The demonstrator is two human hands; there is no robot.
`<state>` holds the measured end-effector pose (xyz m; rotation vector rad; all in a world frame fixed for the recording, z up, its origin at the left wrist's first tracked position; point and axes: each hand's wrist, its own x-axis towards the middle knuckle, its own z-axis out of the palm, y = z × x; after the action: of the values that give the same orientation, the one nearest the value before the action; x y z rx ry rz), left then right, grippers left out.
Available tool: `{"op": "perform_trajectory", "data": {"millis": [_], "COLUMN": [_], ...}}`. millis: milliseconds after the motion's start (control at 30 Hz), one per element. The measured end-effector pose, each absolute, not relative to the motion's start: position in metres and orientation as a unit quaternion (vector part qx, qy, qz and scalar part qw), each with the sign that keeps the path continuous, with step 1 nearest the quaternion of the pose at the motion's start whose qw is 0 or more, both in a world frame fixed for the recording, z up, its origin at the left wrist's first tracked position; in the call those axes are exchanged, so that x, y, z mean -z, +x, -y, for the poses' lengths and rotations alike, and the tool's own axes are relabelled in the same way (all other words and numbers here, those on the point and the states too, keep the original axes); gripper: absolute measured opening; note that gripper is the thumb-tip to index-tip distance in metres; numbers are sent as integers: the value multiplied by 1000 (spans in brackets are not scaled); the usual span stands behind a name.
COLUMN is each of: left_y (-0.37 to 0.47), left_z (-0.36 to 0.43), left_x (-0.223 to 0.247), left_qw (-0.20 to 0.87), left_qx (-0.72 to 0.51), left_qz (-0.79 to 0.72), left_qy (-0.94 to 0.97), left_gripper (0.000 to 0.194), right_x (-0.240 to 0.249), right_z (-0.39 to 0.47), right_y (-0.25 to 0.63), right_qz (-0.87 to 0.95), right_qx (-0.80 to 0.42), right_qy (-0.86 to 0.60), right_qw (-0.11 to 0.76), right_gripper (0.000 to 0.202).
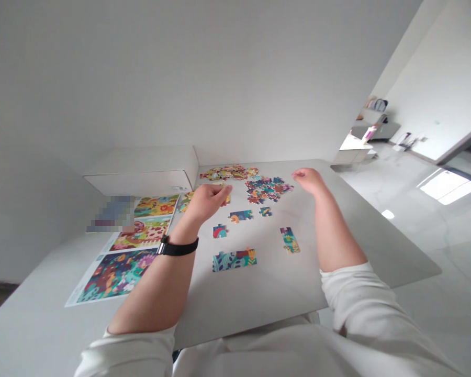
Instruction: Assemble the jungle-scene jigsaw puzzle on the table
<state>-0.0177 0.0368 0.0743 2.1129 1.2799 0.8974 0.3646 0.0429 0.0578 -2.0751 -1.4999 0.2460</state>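
Observation:
My left hand [211, 200], with a black band on its wrist, is closed above the table, left of the dark puzzle pile [265, 189]. Whatever its fingers may hold is hidden. My right hand [306, 179] has its fingers pressed together just right of that pile; nothing can be made out between them. Below the pile lie a joined blue and orange piece [241, 215] and a small blue piece [265, 211]. A piece with a red shape [220, 231] is further left. Nearer me are a joined strip [234, 260] and a short upright strip [289, 240].
A yellow and red puzzle pile [230, 172] sits at the table's back edge by the wall. On the left lie a printed picture sheet [120, 269] and a white box [141, 170]. The table [255, 306] has its rounded corner at the right.

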Motion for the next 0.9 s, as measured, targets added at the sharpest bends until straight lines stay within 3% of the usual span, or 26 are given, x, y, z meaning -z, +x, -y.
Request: {"op": "perform_trajectory", "data": {"millis": [700, 900], "left_y": [-7, -8], "left_z": [-101, -107], "left_x": [-55, -52], "left_qw": [287, 289], "left_qx": [-275, -270], "left_qz": [-472, -475], "left_qy": [787, 786], "left_gripper": [51, 50], "right_x": [7, 10], "right_z": [-156, -160], "right_y": [374, 380], "right_qz": [606, 615], "right_qx": [-92, -99], "right_qy": [-789, -782], "right_qw": [43, 12], "right_gripper": [39, 31]}}
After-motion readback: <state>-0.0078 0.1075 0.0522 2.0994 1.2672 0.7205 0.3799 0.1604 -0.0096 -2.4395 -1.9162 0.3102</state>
